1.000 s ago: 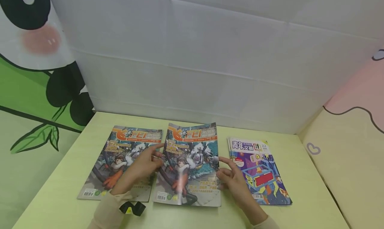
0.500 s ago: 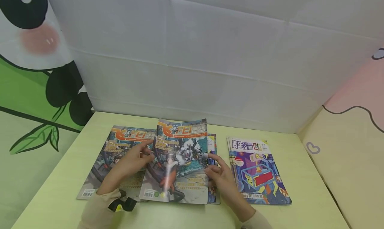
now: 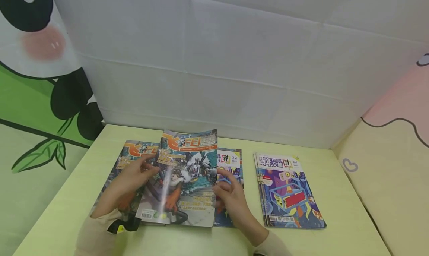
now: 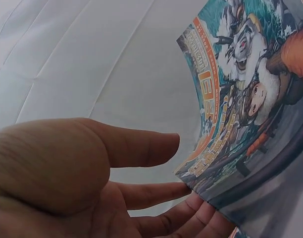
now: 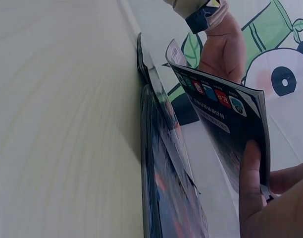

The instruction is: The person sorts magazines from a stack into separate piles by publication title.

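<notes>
A comic-style magazine (image 3: 187, 174) with an orange title banner is raised over the table, tilted, its top edge curling. My right hand (image 3: 232, 194) pinches its right edge; in the right wrist view the thumb (image 5: 250, 173) lies against the dark back cover. At the other edge is my left hand (image 3: 134, 177). Seen from the left wrist, its fingers (image 4: 196, 218) touch the edge, while the thumb (image 4: 141, 146) stands apart from the page. Partly covered underneath are a matching magazine (image 3: 129, 151) at left and a purple-blue magazine (image 3: 232, 161) at right.
Several purple-blue magazines lie in a slightly fanned stack (image 3: 291, 189) on the right of the pale yellow table (image 3: 342, 204). Behind the table rises a white cloth backdrop (image 3: 214, 73). A panda panel (image 3: 43, 99) borders the left side, a pink and cream panel (image 3: 395, 144) the right.
Both hands have carried the comic-style magazine up and leftward, partly over the matching one. The purple-blue magazine beneath it has come into view. The right stack has not moved.
</notes>
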`<state>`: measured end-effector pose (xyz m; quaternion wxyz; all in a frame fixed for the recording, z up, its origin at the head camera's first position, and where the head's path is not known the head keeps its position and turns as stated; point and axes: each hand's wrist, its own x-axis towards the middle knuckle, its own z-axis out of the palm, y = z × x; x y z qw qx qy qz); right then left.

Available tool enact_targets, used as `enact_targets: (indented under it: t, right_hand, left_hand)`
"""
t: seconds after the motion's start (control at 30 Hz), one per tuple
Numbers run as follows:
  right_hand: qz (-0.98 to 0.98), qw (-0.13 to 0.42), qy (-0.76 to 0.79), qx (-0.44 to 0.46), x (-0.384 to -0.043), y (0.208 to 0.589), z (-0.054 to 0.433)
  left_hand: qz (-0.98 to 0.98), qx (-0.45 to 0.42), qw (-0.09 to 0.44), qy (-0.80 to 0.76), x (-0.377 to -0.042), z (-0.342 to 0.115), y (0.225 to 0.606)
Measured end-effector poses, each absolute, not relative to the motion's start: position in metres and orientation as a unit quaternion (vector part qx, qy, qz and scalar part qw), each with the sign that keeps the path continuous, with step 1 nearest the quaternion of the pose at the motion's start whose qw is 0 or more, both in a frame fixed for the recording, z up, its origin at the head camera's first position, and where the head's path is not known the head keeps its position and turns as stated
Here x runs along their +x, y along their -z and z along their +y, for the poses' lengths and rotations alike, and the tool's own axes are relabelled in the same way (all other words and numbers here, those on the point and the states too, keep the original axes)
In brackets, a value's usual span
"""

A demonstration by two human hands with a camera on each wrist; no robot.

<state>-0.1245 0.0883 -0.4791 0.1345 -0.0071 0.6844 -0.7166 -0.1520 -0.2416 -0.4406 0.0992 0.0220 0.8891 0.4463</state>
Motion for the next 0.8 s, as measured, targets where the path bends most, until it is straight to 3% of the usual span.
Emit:
enact_targets:
  t: [0.27,0.8]
  right_hand:
    - [0.678,0.133,0.723,-0.001,-0.124,0.478,0.066]
    - [0.657,0.13,0.742,0.001,-0.12,0.49,0.02]
  left_hand:
    - [0.901,0.0,0.09,-0.424,-0.152,-0.258,0.439]
    - [0.923,-0.015,0.135,-0.36,-0.154,-0.295,0.448]
